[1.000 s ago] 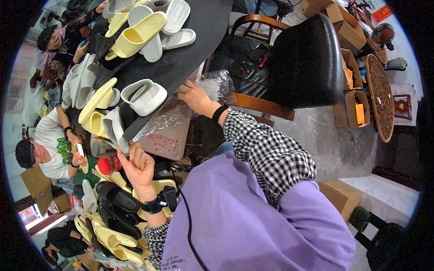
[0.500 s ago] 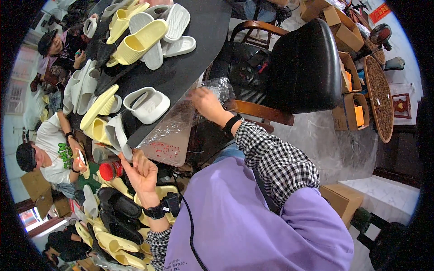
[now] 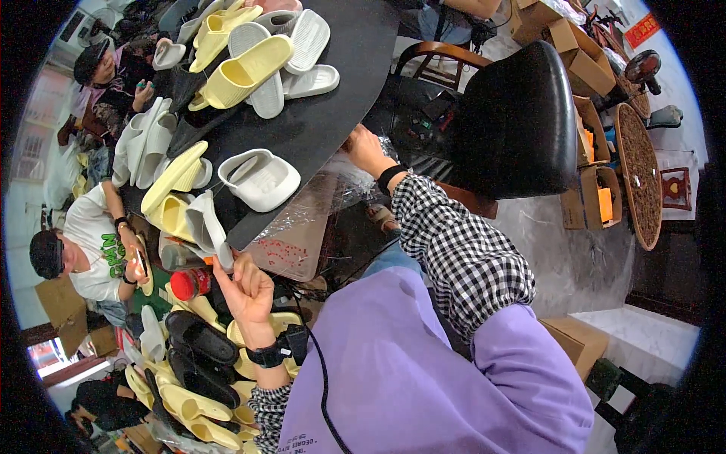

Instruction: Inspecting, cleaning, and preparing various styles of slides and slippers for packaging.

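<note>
My left hand (image 3: 248,293) is at the near left end of the black table, its index finger fairly straight and the other fingers curled. The end of a light grey slide sandal (image 3: 203,221) sits between that finger and the thumb. My right hand (image 3: 368,153) is at the table's right edge with its fingers curled; the fingertips are partly hidden, and what they hold does not show. Clear plastic film (image 3: 348,181) lies just below it. A white clog-like slipper (image 3: 266,185) stands on the table between my hands, and a pale yellow slide (image 3: 175,178) leans beside the grey one.
More yellow and grey slides (image 3: 249,72) are piled on the black table (image 3: 333,113). A red-lidded jar (image 3: 187,284) stands left of my left hand, above black slippers (image 3: 200,337). A black chair (image 3: 514,121) is at the right. Two people (image 3: 94,242) sit across the table.
My right hand has moved from over the plastic film up to the table's edge, its fingertips now partly hidden. The left hand stays at the grey slide. The whole view has shifted slightly.
</note>
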### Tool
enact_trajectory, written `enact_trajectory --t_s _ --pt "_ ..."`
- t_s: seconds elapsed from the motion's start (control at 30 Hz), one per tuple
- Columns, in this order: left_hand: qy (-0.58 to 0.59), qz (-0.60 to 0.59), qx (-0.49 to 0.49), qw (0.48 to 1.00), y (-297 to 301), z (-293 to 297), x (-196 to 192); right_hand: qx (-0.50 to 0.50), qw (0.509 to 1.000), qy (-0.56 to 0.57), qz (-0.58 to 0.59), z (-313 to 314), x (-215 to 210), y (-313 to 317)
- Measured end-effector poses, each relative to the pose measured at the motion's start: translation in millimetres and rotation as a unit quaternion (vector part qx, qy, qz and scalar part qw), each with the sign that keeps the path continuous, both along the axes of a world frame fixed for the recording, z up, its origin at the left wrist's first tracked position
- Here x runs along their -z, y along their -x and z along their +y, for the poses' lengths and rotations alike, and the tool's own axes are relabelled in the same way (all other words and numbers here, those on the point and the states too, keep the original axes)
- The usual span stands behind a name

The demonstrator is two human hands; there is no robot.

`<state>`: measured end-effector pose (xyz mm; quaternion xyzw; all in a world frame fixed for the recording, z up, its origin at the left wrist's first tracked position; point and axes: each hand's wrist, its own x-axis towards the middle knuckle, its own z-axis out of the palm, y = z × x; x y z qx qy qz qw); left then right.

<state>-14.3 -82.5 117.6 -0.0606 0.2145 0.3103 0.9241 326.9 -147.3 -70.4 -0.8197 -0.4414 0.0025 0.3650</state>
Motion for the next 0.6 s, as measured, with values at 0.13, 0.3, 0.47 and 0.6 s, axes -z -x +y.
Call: enact_trajectory --t_s 0.13,0.3,0.47,0.6 --pt "-0.001 0.014 -0.008 1.000 1 0 0 0.007 1.000 -0.019 0.011 -8 -12 0" --pt "-0.011 0.054 0.006 0.998 5 -6 5 0.126 0.989 -0.057 0.051 -42 -26 -3" --pt "-0.016 0.161 0.064 0.985 18 -23 37 0.130 0.980 -0.064 0.138 -78 -4 -10" --pt "0.031 0.238 0.154 0.959 37 -36 72 0.130 0.895 -0.067 0.421 -81 0 -9"
